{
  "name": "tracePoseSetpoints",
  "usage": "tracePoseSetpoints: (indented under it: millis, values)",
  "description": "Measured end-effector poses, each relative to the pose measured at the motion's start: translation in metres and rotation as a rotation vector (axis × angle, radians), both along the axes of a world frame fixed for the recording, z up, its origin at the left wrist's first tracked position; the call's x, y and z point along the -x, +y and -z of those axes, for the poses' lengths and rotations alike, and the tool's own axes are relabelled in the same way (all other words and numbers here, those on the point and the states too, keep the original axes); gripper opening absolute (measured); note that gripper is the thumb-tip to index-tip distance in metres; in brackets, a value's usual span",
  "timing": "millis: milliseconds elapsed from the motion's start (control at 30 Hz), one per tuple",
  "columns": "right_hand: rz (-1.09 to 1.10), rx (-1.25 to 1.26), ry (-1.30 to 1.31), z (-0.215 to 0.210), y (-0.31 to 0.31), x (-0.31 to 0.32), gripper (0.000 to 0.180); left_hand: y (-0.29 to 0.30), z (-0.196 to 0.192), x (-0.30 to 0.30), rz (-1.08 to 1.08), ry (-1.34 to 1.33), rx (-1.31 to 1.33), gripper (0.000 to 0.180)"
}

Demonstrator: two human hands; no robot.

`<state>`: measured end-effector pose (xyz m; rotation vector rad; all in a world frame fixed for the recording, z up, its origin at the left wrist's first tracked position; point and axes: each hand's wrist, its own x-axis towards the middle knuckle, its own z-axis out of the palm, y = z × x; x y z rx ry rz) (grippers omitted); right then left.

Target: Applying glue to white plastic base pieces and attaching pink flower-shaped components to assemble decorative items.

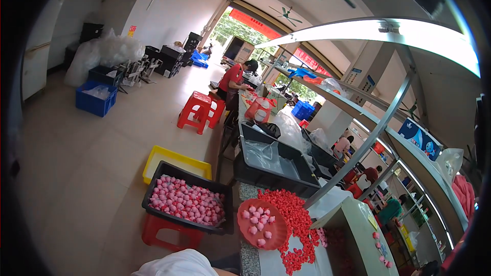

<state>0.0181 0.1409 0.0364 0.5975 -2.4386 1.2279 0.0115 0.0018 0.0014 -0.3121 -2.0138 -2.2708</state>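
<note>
A white cloth sleeve (176,265) of mine comes in at the lower edge, but both my hands are out of view. I cannot tell how far open my left grip or my right grip is, or whether either has hold of anything.

Nearest to me, a round red plastic bowl (281,227) sits on the speckled grey stone surface (249,263), with a small batch of round pink pieces (254,220) inside. Just beyond its right side, small bright red pieces (291,209) spread in a thick heap, partly over a white sheet (271,265).

To the left of the surface, a black rectangular plastic tray (184,223) full of pink-and-red round pieces (184,199) rests over a red plastic stool (153,232). A shallow yellow plastic tray (153,163) shows behind it.

Past the red heap stands a big black plastic crate (271,184) with clear plastic film (263,156) in it. To the right is a pale green box-shaped housing (365,225), a few pink and red pieces (382,255) on its face. Farther along, a co-worker in a red top (232,79) bends over the work.
</note>
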Motion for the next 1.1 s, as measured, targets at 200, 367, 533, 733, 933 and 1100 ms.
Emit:
tracePoseSetpoints:
  millis: [200,367,533,733,933,1100]
  values:
    - [0.011,-0.048,0.083,0.014,0.011,0.000,0.034,-0.004,0.009,0.009,0.134,0.071,0.140,0.041]
    - [0.095,0.020,0.057,0.009,0.008,0.002,0.034,-0.003,0.009,0.031,0.335,0.135,0.141,0.037]
    - [0.036,0.110,0.177,0.003,0.002,0.024,0.029,-0.014,-0.003,0.045,0.546,-0.086,-0.190,0.030]
    - [0.043,0.121,0.084,0.011,0.022,0.035,0.034,0.000,0.012,0.058,0.594,-0.131,-0.323,0.032]
    - [0.003,0.125,0.027,0.019,0.026,0.027,0.036,0.004,0.019,0.043,0.547,-0.283,-0.391,0.031]
    - [0.005,0.157,-0.092,0.019,0.019,0.025,0.036,-0.001,0.020,0.039,0.536,-0.358,-0.421,0.033]
